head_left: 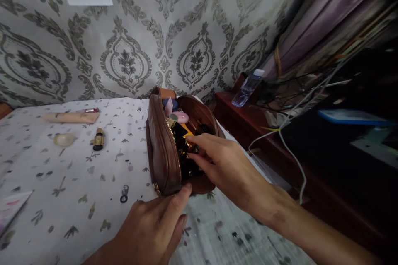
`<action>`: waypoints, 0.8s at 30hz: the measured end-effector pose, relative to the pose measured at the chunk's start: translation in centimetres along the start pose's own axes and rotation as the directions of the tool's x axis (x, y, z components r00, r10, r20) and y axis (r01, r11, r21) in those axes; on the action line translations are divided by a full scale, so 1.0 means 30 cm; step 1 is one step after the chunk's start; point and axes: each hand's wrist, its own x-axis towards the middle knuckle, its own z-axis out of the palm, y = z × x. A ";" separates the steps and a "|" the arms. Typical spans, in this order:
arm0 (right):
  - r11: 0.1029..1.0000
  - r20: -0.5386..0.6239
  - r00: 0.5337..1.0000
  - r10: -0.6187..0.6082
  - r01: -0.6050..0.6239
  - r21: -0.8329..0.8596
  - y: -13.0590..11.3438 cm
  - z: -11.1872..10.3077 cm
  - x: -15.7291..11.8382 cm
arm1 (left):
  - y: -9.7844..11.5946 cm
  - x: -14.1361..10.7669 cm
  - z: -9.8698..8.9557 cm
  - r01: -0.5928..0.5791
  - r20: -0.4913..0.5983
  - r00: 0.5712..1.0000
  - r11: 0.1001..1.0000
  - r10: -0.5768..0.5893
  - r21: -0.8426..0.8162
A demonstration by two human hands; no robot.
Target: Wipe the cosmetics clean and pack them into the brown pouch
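A brown zippered bag [163,140] stands unzipped on the patterned cloth, packed with small items. Inside it I can see a pink rounded object [180,116], a yellow piece [186,130] and several dark and gold-coloured things. My right hand [217,153] reaches in from the right, thumb and forefinger closed about a shiny gold-coloured item [188,145] whose kind is unclear. At the bag's near edge is my left hand [152,223], its forefinger stretched against the rim and nothing visibly held; its other fingers are partly hidden.
Left of the bag lie a small gold-and-black bottle [98,139], a pale rounded object [64,139] and a beige tube or pouch [71,116]. A clear bottle [247,89] stands on the reddish-brown ledge [226,105], near tangled cables [292,149]. Patterned wallpaper rises behind.
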 end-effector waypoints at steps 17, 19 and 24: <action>0.994 -0.096 0.993 0.064 -0.055 0.090 -0.007 -0.056 -0.016 | 0.002 0.005 -0.041 -0.049 0.021 0.999 0.988 0.046 0.143; 0.994 -0.118 0.991 0.060 -0.049 0.096 -0.005 -0.066 -0.024 | 0.003 0.021 -0.095 -0.045 0.022 0.999 0.978 0.042 0.203; 0.989 -0.118 0.991 0.061 -0.044 0.144 0.002 -0.071 -0.064 | 0.021 0.206 -0.255 -0.111 0.095 0.993 0.866 0.073 0.488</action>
